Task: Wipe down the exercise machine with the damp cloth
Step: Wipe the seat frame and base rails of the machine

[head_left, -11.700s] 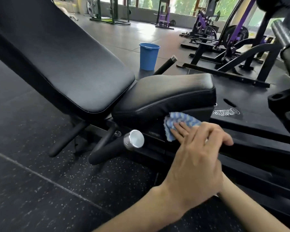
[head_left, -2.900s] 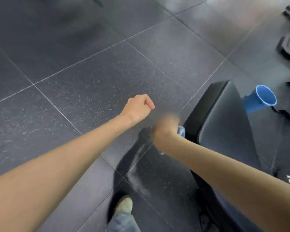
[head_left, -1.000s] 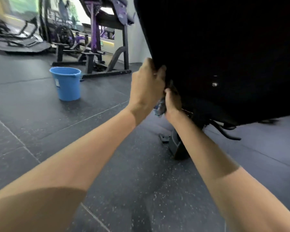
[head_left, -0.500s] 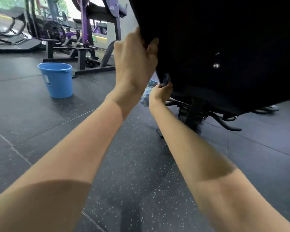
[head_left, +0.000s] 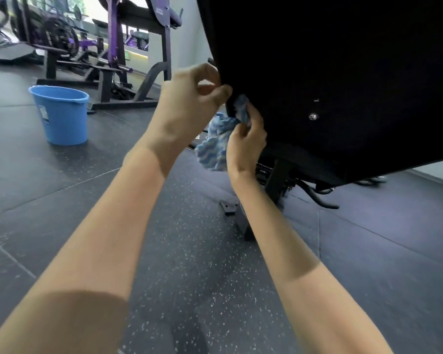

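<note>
Gym floor (head_left: 179, 251): dark rubber tiles with pale speckles, seams running across. Bright windows at the back left, purple and black machines (head_left: 108, 47) in front of them. A blue bucket (head_left: 60, 114) stands on the floor at left, well apart from the person, with a small label on its side.

Head view, the only one. A large black pad (head_left: 343, 72) fills the upper right, tilted, seen from its underside or back; a small metal bolt (head_left: 312, 116) shows on it. Below the pad, black frame parts (head_left: 276, 182) reach the floor, with a small foot bracket just beside them.

Both bare forearms reach up from the bottom edge toward the pad's left edge. Left hand (head_left: 189, 103): fingers curled, thumb and fingertips pinched together at the pad's edge; whether they grip the edge itself I cannot tell. Right hand (head_left: 246, 141): just below and right of the left, fingers curled round the cloth (head_left: 215, 144), pressing a bunched part of it against the pad's lower edge. The cloth is blue and white, wavy-striped; most of it hangs loose to the left of the right hand, between the two wrists, clear of the floor.
</note>
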The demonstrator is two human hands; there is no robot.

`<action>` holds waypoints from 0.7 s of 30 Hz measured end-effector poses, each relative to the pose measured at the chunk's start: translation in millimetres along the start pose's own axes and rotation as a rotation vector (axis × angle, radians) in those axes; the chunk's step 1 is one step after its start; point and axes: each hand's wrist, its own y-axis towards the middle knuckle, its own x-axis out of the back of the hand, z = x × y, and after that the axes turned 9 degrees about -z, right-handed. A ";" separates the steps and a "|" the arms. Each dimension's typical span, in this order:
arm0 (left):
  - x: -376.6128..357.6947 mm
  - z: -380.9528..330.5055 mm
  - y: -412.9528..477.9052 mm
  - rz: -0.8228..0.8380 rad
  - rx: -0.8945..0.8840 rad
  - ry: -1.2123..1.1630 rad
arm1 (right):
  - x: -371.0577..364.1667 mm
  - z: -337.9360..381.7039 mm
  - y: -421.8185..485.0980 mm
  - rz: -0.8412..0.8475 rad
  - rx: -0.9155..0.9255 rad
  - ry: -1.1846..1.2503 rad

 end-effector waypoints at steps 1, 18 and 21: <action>0.6 0.7 -1.2 0.028 0.009 -0.007 | 5.1 8.7 1.6 0.027 -0.020 -0.002; -45.4 -10.6 -60.7 -0.269 0.319 -0.308 | 94.5 110.7 60.7 -0.024 1.624 -0.327; -57.5 -20.2 -65.1 -0.277 0.352 -0.339 | 101.6 92.6 65.2 -0.011 1.699 -0.758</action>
